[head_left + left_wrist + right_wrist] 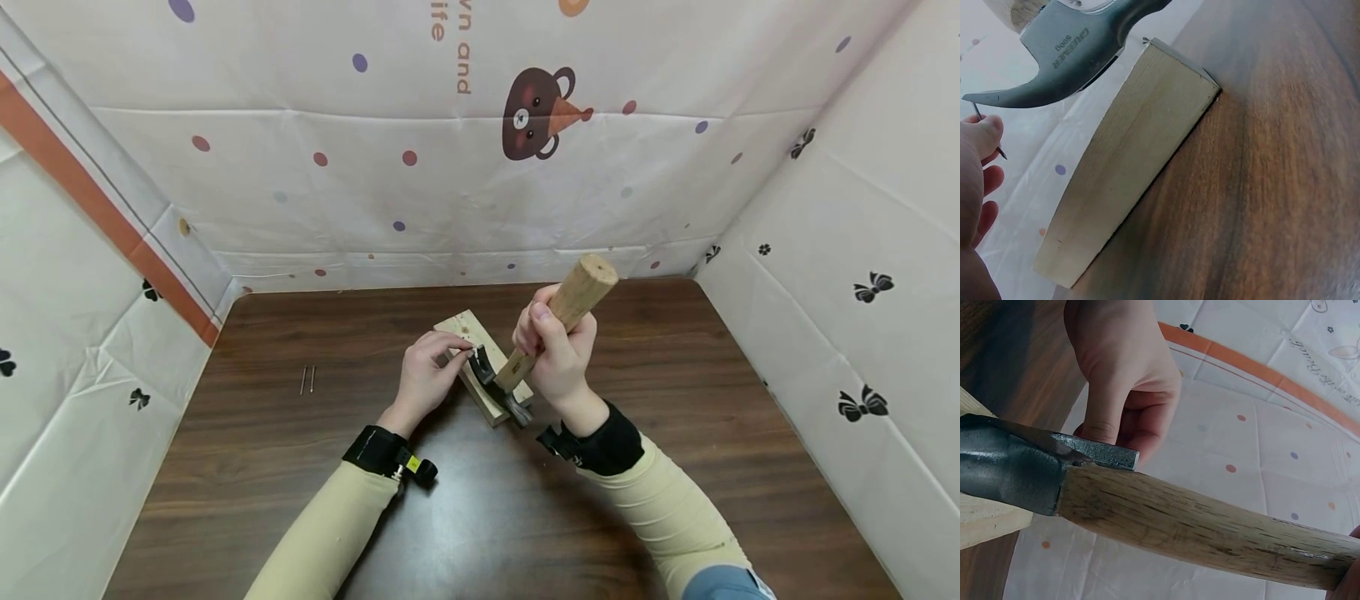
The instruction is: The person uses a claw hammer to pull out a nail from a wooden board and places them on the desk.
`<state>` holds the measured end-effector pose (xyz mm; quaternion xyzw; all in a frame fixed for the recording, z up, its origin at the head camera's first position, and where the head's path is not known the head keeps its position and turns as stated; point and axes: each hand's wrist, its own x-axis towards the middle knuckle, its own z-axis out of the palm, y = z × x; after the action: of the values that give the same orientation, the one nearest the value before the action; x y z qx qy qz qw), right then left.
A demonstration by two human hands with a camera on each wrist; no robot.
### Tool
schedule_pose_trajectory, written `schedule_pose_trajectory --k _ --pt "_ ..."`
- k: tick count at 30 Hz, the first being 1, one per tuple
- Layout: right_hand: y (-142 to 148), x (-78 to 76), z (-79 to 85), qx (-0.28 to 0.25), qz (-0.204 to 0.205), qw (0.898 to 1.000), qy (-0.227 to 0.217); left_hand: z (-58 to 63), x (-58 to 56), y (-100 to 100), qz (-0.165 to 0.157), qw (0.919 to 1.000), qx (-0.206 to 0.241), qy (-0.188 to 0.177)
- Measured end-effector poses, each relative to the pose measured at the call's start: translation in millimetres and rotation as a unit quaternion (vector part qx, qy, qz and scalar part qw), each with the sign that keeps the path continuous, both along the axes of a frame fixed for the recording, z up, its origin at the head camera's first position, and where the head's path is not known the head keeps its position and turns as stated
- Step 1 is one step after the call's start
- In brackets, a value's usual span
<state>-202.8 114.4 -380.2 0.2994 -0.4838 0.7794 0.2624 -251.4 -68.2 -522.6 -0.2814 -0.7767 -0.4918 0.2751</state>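
My left hand [429, 379] pinches a nail [1002, 151] between thumb and fingers, its pointed end downward in the left wrist view. Right beside the nail's upper end is the claw of a hammer [1075, 59]. My right hand [561, 358] grips the hammer's wooden handle [587, 290], which tilts up to the right in the head view. A pale wooden block [468, 323] lies on the table beneath the hammer head and the left fingertips. Whether the hammer head touches the block is unclear.
Two loose nails [308, 380] lie side by side on the dark wooden table [247, 467], left of the left hand. Printed white sheets [450, 200] hang behind the table and along both sides.
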Motion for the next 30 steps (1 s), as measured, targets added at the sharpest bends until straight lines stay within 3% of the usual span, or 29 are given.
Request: schedule_pose_trajectory --k 13,17,24,30 --pt "2 -2.3 0.4 -0.001 -0.002 1.000 -0.010 1.3 -1.1 -2 0.021 0.9997 0.012 -0.007" --pt "2 -1.9 0.9 -0.001 -0.004 1.000 -0.009 4.7 0.8 -9 0.033 0.9990 0.004 -0.029" --pt "3 0.6 3.9 -0.006 -0.003 1.000 -0.007 16.2 10.3 -34 0.077 0.9915 -0.034 -0.099" --pt "5 3.1 6.8 -0.008 0.003 1.000 -0.008 25.3 22.1 -76 0.145 0.9782 -0.049 -0.140"
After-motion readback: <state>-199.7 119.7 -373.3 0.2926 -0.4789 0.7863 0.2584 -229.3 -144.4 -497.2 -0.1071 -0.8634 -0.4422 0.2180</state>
